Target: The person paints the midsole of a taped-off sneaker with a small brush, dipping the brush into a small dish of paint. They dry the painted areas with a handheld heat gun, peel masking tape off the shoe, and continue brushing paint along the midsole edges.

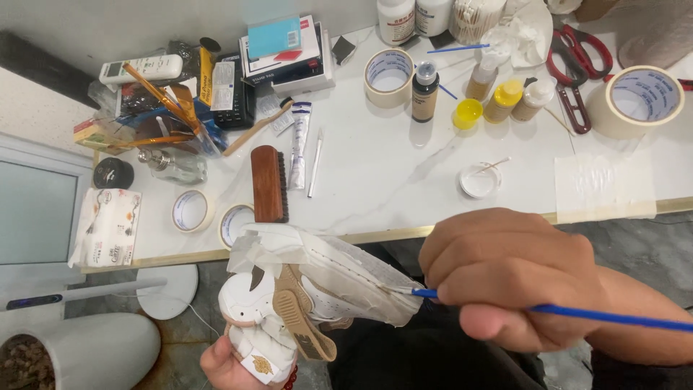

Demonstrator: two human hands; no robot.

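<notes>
Sneaker (317,282) fills the middle of the head view: a white shoe partly wrapped in masking tape, with a tan sole patch, held below the near edge of the white marble tabletop (375,173). We see the left hand (234,365) under the sneaker, at its heel end, fingers curled up around the white heel and gripping it. To the right of the sneaker, the right hand (505,278) pinches a thin blue-handled brush (577,314) between thumb and closed fingers, and the brush tip touches the taped toe end of the sneaker.

Above the sneaker, on the tabletop, we see a brown wooden shoe brush (268,183) standing just beyond the edge, with two small rolls of tape (192,210) to its left. Further above the sneaker stand a dark dropper bottle (425,90) and a yellow cap (468,113), with another tape roll (388,76) beside them. Up and to the right of the sneaker lie a small white dish (480,180), red-handled scissors (574,68) and a large tape roll (639,101). Up and to the left of the sneaker we see a heap of boxes, a white remote control (141,68) and loose brushes.
</notes>
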